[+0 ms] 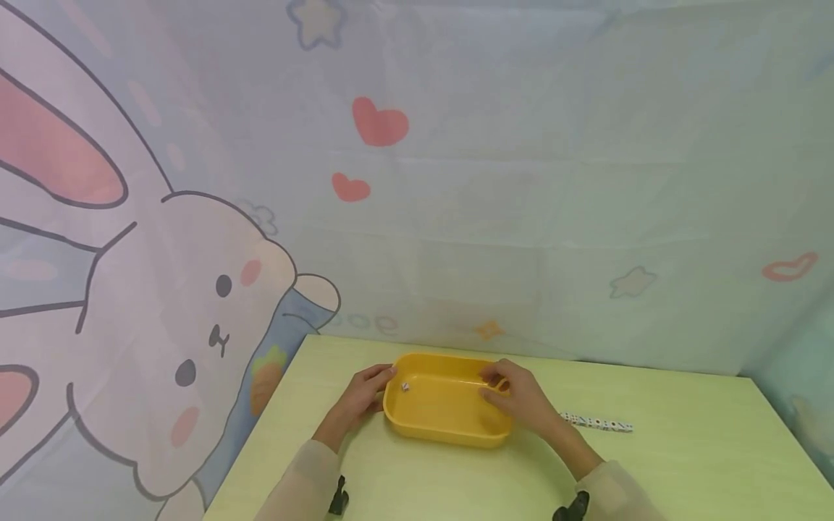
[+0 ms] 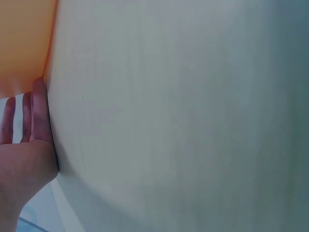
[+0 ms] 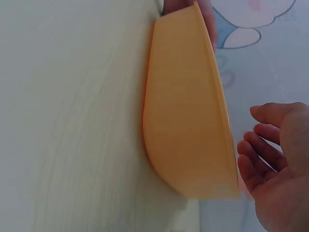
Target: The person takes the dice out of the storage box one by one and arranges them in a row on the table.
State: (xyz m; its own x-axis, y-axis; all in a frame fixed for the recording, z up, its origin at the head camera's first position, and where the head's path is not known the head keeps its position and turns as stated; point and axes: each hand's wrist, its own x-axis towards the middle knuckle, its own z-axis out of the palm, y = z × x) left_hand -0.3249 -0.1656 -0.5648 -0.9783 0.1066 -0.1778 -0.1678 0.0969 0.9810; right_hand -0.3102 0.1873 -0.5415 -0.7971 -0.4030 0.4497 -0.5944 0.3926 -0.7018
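A yellow plastic tray (image 1: 449, 436) lies on the table, and a small white die (image 1: 405, 387) sits inside near its left end. My left hand (image 1: 362, 393) is at the tray's left end; the left wrist view has its fingers (image 2: 41, 108) straight, tips against the tray wall. Over the right end hovers my right hand (image 1: 517, 394), thumb and fingers apart. From the right wrist, the right hand (image 3: 280, 154) is loosely bent beside the tray rim with nothing between its fingers. To its right, a row of white dice (image 1: 598, 422) is lined up, its left end behind the wrist.
The light yellow-green table (image 1: 691, 463) ends at the back against a cloth backdrop (image 1: 521, 217) printed with a rabbit, hearts and stars. Black wrist gear (image 1: 339, 498) shows at the left sleeve, with more black gear (image 1: 572, 508) at the right one.
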